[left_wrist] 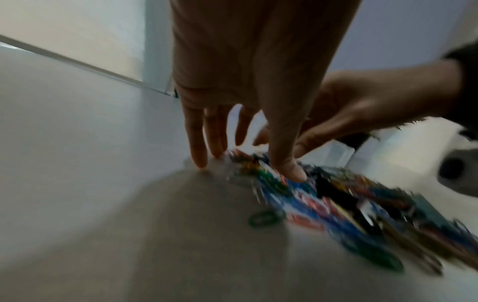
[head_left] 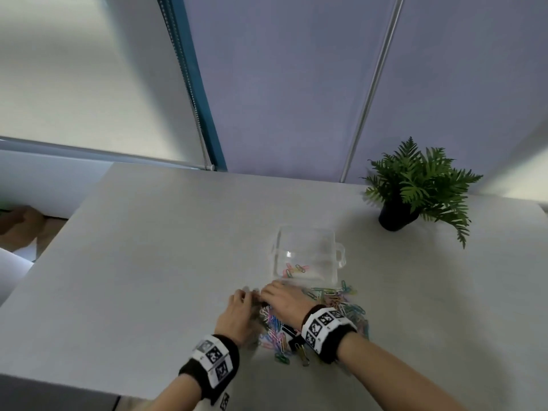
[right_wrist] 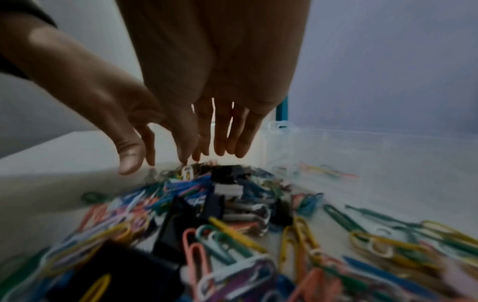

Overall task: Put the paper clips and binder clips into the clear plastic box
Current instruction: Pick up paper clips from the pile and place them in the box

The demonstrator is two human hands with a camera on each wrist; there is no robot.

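Note:
A clear plastic box (head_left: 307, 247) stands open on the grey table (head_left: 148, 262), with a few paper clips (head_left: 296, 268) inside. Just in front of it lies a pile of coloured paper clips (head_left: 341, 301) mixed with black binder clips (head_left: 292, 336). My left hand (head_left: 241, 304) and right hand (head_left: 278, 295) hover close together over the pile's far left edge, fingers straight and pointing down. In the left wrist view the left hand (left_wrist: 245, 167) touches the table and clips. In the right wrist view the right hand (right_wrist: 214, 147) hangs above binder clips (right_wrist: 227, 175), beside the box (right_wrist: 362, 147).
A potted fern (head_left: 415, 188) stands at the table's back right. A wall and a window blind rise behind the table. The table's left edge (head_left: 59, 232) drops off to the floor.

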